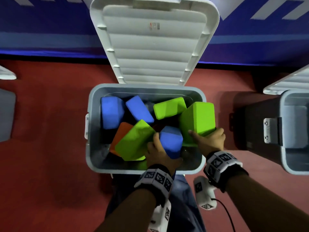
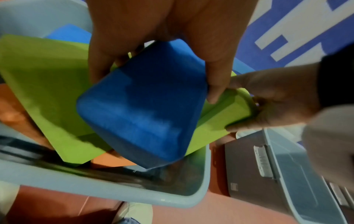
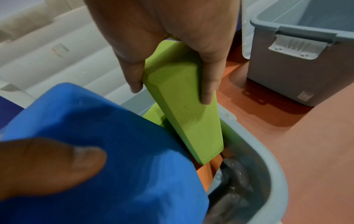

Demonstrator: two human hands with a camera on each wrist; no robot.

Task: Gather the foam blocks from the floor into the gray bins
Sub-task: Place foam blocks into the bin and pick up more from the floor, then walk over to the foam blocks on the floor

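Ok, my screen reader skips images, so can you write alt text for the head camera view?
Two hands lower foam blocks into an open gray bin: the left hand grips a blue block, the right hand a green block. Blue, green and orange blocks already lie inside, and the white lid stands open behind.

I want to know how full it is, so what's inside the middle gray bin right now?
The middle gray bin holds blue, green and orange foam blocks piled loosely. The left hand grips a blue block and the right hand a green block over it. Blocks underneath are hidden.
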